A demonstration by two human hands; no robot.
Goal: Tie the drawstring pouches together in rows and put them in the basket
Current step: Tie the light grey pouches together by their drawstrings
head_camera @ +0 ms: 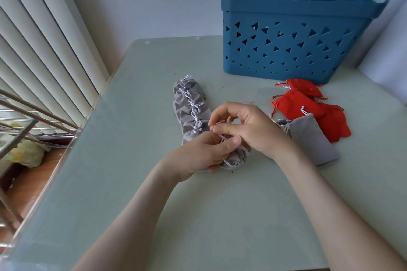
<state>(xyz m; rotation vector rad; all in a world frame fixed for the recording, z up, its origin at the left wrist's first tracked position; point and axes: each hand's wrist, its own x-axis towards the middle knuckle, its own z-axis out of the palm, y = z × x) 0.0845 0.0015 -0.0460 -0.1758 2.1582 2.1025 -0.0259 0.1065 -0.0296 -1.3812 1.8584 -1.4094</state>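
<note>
a row of grey pouches (pixel 189 110) lies on the pale green, smooth table (pixel 198 215), soft velvety cloth gathered into folds. it is joined along its top edge by knotted white cords. its long axis runs from the far left toward the near right, ending under the hands at mid-table.

the left hand (pixel 204 152) curls round the nearest grey pouch of the row, thumb laid across its neck. the right hand (pixel 246 130) hovers just above it, thumb and forefinger pinched on a thin white cord (pixel 233 161), the other fingers loosely bent. the cord loops down over the pouch mouth.

just right of the right hand a loose grey pouch (pixel 312 138) lies flat, rectangular, its mouth toward the hands and its closed end toward the near right. under and behind it lie red pouches (pixel 308 105), overlapping, with red cords.

behind them stands the blue plastic basket (pixel 286 50), rectangular, its walls pierced with small triangles. white vertical blinds (pixel 44 39) hang at left.
</note>
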